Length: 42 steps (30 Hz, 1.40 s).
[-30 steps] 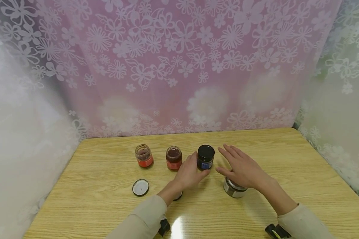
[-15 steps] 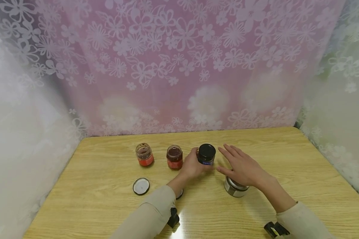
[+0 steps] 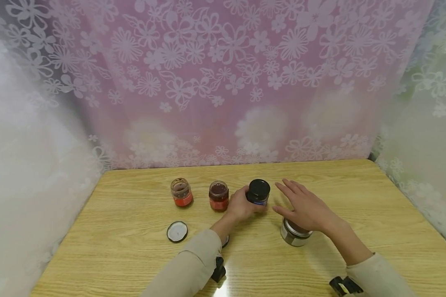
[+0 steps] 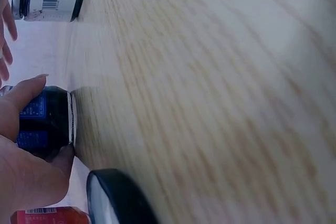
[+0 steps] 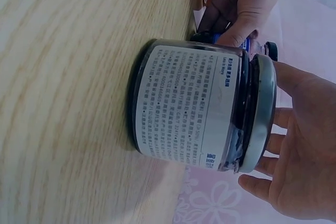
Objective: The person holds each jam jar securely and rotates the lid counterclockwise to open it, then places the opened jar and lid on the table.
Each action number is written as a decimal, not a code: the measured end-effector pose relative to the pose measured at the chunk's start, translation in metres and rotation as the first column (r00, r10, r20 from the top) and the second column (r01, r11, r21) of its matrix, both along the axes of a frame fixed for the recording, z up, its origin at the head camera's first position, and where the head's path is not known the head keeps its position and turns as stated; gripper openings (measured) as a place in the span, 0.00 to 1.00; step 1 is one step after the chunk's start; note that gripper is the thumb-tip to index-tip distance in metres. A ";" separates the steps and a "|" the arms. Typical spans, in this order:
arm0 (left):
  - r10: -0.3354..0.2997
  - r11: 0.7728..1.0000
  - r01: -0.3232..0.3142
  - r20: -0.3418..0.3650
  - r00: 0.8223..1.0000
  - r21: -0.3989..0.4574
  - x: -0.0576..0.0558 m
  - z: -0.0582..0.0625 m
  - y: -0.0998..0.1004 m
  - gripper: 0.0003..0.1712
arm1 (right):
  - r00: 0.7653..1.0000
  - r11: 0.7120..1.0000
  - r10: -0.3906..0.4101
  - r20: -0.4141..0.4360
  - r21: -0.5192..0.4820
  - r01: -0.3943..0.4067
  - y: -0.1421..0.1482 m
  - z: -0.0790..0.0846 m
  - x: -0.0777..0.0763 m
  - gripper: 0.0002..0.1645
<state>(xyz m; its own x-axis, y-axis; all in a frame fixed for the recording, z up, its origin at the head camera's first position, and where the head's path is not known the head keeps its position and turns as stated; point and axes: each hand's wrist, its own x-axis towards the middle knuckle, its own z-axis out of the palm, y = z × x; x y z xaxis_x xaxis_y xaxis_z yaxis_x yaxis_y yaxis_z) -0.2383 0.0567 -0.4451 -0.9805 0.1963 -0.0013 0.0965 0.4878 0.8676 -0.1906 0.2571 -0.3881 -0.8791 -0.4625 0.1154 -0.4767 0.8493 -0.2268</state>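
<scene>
Dark jar (image 3: 259, 201), capped by a black lid (image 3: 259, 188), appeared to stand upright on the bench (image 3: 134, 251), clamped in the left hand (image 3: 241, 206), whose thumb and fingers curled round the glass below the cap. The step was judged to be steadying the jar; a low, firm grip suited it, leaving the lid's rim free for turning. The right hand (image 3: 304, 208) hung near, fingers apart and grasping nothing; whether it touched the silver-lidded jar (image 3: 292, 237) beneath could not be told, and a lifted approach would have best cleared that jar. Just beside the left hand stood a lidless red-labelled jar (image 3: 219, 199), likely to be knocked by any sideways swing; a second lidless jar (image 3: 181, 194) stood farther left. A loose lid (image 3: 177, 232) lay white face up; another (image 3: 226, 241) showed partly beyond the left forearm, where the sleeve (image 3: 197, 260) needed care.
</scene>
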 end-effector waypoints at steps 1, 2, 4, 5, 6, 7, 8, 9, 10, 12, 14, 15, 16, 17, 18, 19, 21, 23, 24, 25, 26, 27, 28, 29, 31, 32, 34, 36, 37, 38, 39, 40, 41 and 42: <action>0.000 1.000 0.000 -0.001 1.000 -0.002 0.000 0.000 0.000 0.34 | 1.000 1.000 0.000 -0.002 -0.002 0.000 0.001 0.000 0.000 0.42; -0.001 1.000 0.001 -0.002 1.000 -0.003 0.000 -0.001 0.001 0.34 | 1.000 1.000 0.000 -0.004 -0.002 0.000 0.001 0.000 0.000 0.42; 0.001 1.000 -0.001 -0.007 1.000 -0.004 0.001 -0.001 0.001 0.35 | 1.000 1.000 -0.001 -0.001 -0.001 0.001 0.002 0.000 0.000 0.43; 0.000 1.000 0.000 -0.008 1.000 -0.003 0.001 -0.002 0.001 0.35 | 1.000 1.000 -0.003 0.001 0.002 0.003 0.002 0.000 0.000 0.43; 0.000 1.000 0.000 -0.006 1.000 -0.001 0.001 -0.003 0.001 0.35 | 1.000 1.000 -0.005 0.005 0.003 0.005 0.002 0.000 0.001 0.43; -0.001 1.000 0.001 -0.006 1.000 0.001 0.001 -0.003 0.002 0.35 | 1.000 1.000 -0.008 0.009 0.004 0.008 0.002 -0.001 0.001 0.43; -0.001 1.000 0.001 -0.005 1.000 0.003 0.001 -0.004 0.002 0.35 | 1.000 1.000 -0.011 0.013 0.005 0.011 0.002 -0.001 0.002 0.43; -0.001 1.000 0.001 -0.001 1.000 0.006 0.002 -0.004 0.002 0.35 | 1.000 1.000 -0.014 0.017 0.004 0.014 0.002 -0.001 0.002 0.43; 0.000 1.000 0.000 0.003 1.000 0.008 0.002 -0.004 0.003 0.35 | 1.000 1.000 -0.014 0.019 0.004 0.014 0.002 -0.001 0.003 0.43; 0.003 1.000 -0.003 0.014 1.000 0.016 0.003 -0.004 0.003 0.35 | 1.000 1.000 -0.013 0.020 0.004 0.013 0.002 0.000 0.003 0.43; 0.006 1.000 -0.007 0.022 1.000 0.023 0.003 -0.003 0.004 0.35 | 1.000 1.000 -0.011 0.021 0.007 0.011 0.001 -0.001 0.004 0.43; 0.008 1.000 -0.009 0.027 1.000 0.027 0.004 -0.004 0.004 0.35 | 1.000 1.000 -0.010 0.020 0.009 0.010 0.001 -0.001 0.004 0.43; 0.009 1.000 -0.010 0.029 1.000 0.029 0.004 -0.004 0.004 0.35 | 1.000 1.000 -0.009 0.018 0.012 0.009 0.001 -0.002 0.004 0.43; 0.011 0.999 -0.012 0.034 0.999 0.032 0.004 -0.004 0.004 0.35 | 1.000 1.000 -0.010 0.016 0.015 0.010 0.001 -0.002 0.004 0.43; 0.011 0.999 -0.012 0.034 0.999 0.033 0.005 -0.005 0.004 0.35 | 1.000 1.000 -0.013 0.015 0.017 0.012 0.001 -0.003 0.005 0.43; 0.014 0.999 -0.015 0.038 0.999 0.034 0.005 -0.005 0.003 0.35 | 1.000 1.000 -0.015 0.013 0.020 0.014 0.000 -0.003 0.005 0.43; 0.024 0.999 -0.026 0.044 0.999 0.040 0.005 -0.006 0.002 0.35 | 1.000 1.000 -0.018 0.006 0.024 0.018 0.000 -0.003 0.006 0.43; 0.046 0.997 -0.049 0.054 0.998 0.061 0.005 -0.005 0.001 0.36 | 1.000 0.999 -0.020 0.000 0.030 0.020 0.000 -0.002 0.006 0.43; 0.058 0.995 -0.063 0.062 0.996 0.078 0.005 -0.004 0.000 0.36 | 1.000 0.999 -0.018 -0.003 0.033 0.018 0.000 -0.001 0.006 0.43; 0.068 0.993 -0.074 0.068 0.995 0.094 0.005 -0.002 0.000 0.36 | 1.000 0.999 -0.015 -0.008 0.037 0.015 -0.001 0.000 0.007 0.43; 0.072 0.991 -0.079 0.066 0.995 0.106 0.006 0.000 -0.001 0.36 | 1.000 0.999 -0.014 -0.006 0.033 0.014 -0.001 0.003 0.007 0.43; 0.069 0.990 -0.076 0.062 0.996 0.120 0.007 0.003 -0.001 0.36 | 1.000 0.999 -0.015 -0.007 0.032 0.015 0.000 0.005 0.008 0.44; 0.059 0.989 -0.066 0.058 0.997 0.131 0.008 0.006 -0.001 0.36 | 1.000 0.999 -0.017 -0.006 0.029 0.017 0.000 0.008 0.009 0.44; 0.046 0.989 -0.053 0.052 0.998 0.138 0.009 0.010 -0.001 0.35 | 1.000 0.999 -0.022 -0.003 0.024 0.022 0.001 0.011 0.010 0.44; 0.011 0.991 -0.013 0.019 1.000 0.132 0.013 0.016 0.000 0.35 | 0.999 0.999 -0.043 0.012 0.017 0.042 0.003 0.018 0.014 0.46; -0.006 0.992 0.006 0.003 1.000 0.126 0.015 0.019 0.000 0.34 | 0.998 0.998 -0.053 0.021 0.014 0.053 0.004 0.021 0.016 0.46; -0.028 0.994 0.031 -0.024 0.999 0.106 0.019 0.025 0.000 0.34 | 0.997 0.997 -0.070 0.030 0.013 0.070 0.006 0.026 0.019 0.48; -0.042 0.995 0.045 -0.046 0.998 0.086 0.022 0.031 -0.003 0.33 | 0.996 0.997 -0.079 0.035 0.008 0.079 0.007 0.029 0.022 0.49; -0.048 0.996 0.052 -0.056 0.997 0.075 0.024 0.033 -0.005 0.34 | 0.996 0.997 -0.081 0.036 0.002 0.081 0.008 0.031 0.023 0.49; -0.052 0.996 0.056 -0.066 0.996 0.063 0.026 0.036 -0.007 0.34 | 0.996 0.997 -0.080 0.029 0.000 0.080 0.007 0.032 0.024 0.49; -0.058 0.997 0.062 -0.079 0.995 0.054 0.027 0.038 -0.009 0.34 | 0.997 0.997 -0.079 0.022 -0.004 0.079 0.007 0.034 0.026 0.49; -0.065 0.996 0.070 -0.091 0.994 0.050 0.029 0.041 -0.011 0.34 | 0.997 0.997 -0.079 0.012 -0.006 0.079 0.007 0.035 0.027 0.49; -0.072 0.996 0.077 -0.109 0.991 0.044 0.030 0.044 -0.012 0.34 | 0.997 0.997 -0.078 -0.001 -0.006 0.078 0.007 0.036 0.029 0.49; -0.076 0.996 0.081 -0.122 0.990 0.035 0.031 0.046 -0.014 0.34 | 0.997 0.997 -0.077 -0.014 -0.007 0.077 0.006 0.038 0.030 0.49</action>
<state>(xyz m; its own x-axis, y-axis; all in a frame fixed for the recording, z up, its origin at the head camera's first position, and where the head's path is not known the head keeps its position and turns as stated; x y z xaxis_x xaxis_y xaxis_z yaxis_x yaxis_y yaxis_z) -0.2069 0.0425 -0.3987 -0.9546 0.2700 0.1257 0.2383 0.4396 0.8660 -0.1605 0.2633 -0.3503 -0.9102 -0.3927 0.1313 -0.4132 0.8822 -0.2260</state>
